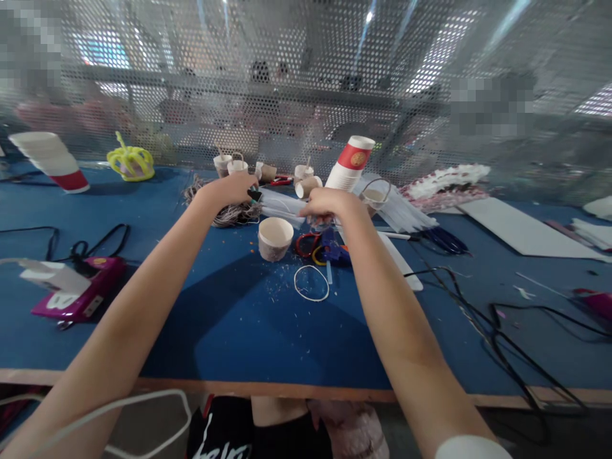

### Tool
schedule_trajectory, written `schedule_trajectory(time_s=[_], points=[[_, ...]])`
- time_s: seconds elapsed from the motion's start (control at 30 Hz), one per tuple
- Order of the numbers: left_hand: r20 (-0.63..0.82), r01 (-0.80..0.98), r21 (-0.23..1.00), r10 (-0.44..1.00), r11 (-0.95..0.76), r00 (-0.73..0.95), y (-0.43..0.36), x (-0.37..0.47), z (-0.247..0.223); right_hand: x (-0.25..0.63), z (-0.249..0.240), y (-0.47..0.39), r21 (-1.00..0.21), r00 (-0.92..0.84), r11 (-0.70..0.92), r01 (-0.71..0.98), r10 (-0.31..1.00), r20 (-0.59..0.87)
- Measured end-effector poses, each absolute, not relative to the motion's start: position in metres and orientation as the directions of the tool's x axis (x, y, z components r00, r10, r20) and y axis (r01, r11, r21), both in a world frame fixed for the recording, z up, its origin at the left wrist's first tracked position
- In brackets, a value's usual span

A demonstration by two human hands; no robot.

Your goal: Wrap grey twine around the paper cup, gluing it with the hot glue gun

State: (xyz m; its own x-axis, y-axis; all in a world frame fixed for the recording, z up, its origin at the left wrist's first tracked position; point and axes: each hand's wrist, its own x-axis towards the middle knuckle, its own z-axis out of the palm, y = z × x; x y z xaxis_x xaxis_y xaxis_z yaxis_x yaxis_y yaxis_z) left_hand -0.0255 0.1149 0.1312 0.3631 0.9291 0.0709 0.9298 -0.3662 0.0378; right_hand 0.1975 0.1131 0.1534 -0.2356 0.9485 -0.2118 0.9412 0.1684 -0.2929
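Observation:
My left hand [240, 187] reaches to the back of the table, over a tangle of thin brown cord [234, 215]. Its fingers are bent near a small dark object [255, 195] that I cannot make out. My right hand [324, 205] is curled at the right end of a bundle of translucent white strips [281, 205], which lies between both hands. What its fingertips hold is hidden. In front stands a cord-wrapped paper cup [275, 240]. Scissors with red and yellow handles [307, 245] and a blue glue gun [333, 247] lie below my right hand.
A white cord loop [311, 284] lies in front. Stacked paper cups [351, 163], small cord-wrapped cups [238, 167] and a perforated metal screen [306, 83] are behind. A purple power strip [79, 290] sits left; black cables [497, 325] run right. A yellow basket-like piece [130, 159] stands back left.

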Motion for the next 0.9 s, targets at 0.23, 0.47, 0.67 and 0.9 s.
schedule_trajectory(time_s=[0.23,0.47,0.67,0.9], points=[[0.146,0.947,0.062,0.941,-0.317,0.305,0.126,-0.042,0.120,0.206,0.178,0.091,-0.564,-0.375,0.218,0.796,0.910,-0.177],[0.305,0.950,0.192,0.935,-0.245,0.180,0.114,-0.037,0.146,0.208,0.186,0.084,-0.384,-0.258,0.358,0.851,0.922,0.287],[0.479,0.920,0.281,0.871,-0.273,0.111,0.103,-0.033,0.158,0.199,0.174,0.094,-0.503,-0.429,0.503,0.703,0.864,0.265],[0.585,0.881,0.326,0.805,-0.344,0.098,0.091,-0.026,0.165,0.183,0.155,0.106,-0.384,-0.409,0.623,0.681,0.760,0.506]])
